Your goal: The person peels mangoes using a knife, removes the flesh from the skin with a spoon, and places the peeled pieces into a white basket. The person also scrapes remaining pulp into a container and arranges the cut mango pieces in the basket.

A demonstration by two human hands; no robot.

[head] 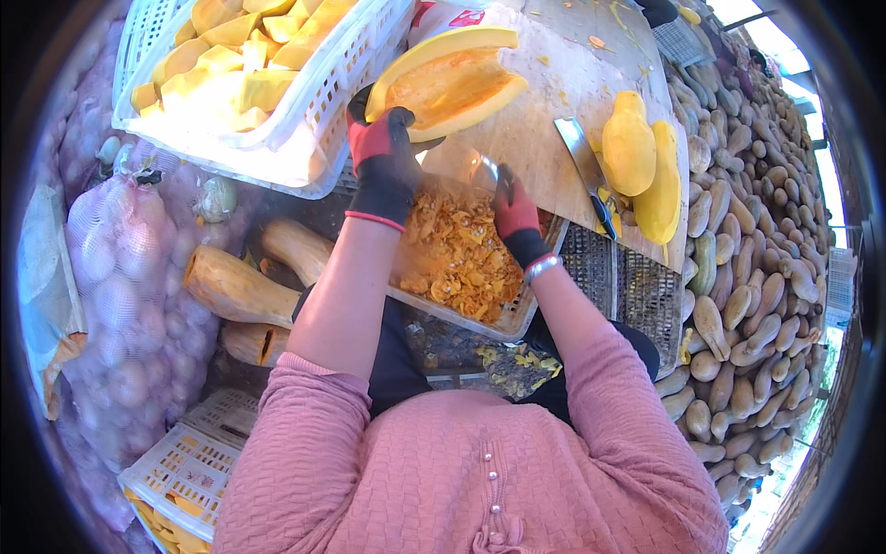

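My left hand [383, 156], in a red and black glove, grips one end of a halved, peeled squash [453, 90]. Its hollow, orange inside faces me, tilted over the edge of a wooden board [526, 163]. In my right hand [518, 213], gloved alike, is a shiny metal scraping tool, perhaps a spoon [489, 166]; my fingers hide its handle. Both hands are above a shallow plastic crate [462, 320] holding scooped squash pulp and seeds [471, 249]. The tool looks apart from the squash.
A knife [580, 156] lies on the board beside two peeled squashes [628, 149]. White crate [332, 131] with squash chunks stands at upper left. Unpeeled squashes [239, 284] and mesh onion sacks [124, 277] lie left; a large squash heap [747, 277] lies right.
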